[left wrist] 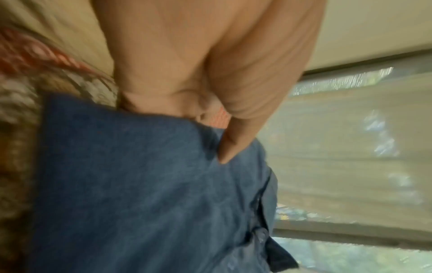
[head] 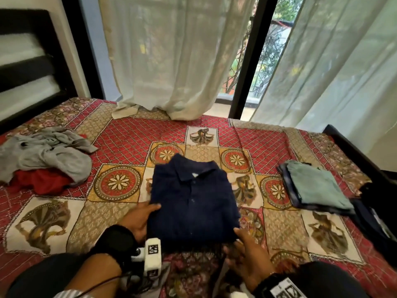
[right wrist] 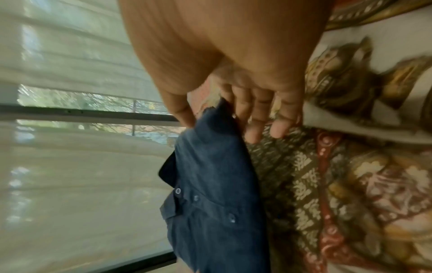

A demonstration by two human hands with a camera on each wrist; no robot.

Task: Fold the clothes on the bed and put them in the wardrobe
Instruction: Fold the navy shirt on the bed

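On the bed (head: 129, 134), seen from the head, a folded dark blue shirt (head: 193, 201) lies in the middle, with the left hand (head: 137, 220) holding its left edge and the right hand (head: 247, 261) at its near right corner, while a grey and red pile of clothes (head: 45, 160) sits far left and a folded stack (head: 315, 188) sits to the right. From the left wrist, the thumb (left wrist: 236, 136) presses on top of the blue cloth and the fingers go under it. From the right wrist, the thumb (right wrist: 180, 110) and fingers (right wrist: 252, 118) pinch the shirt's corner.
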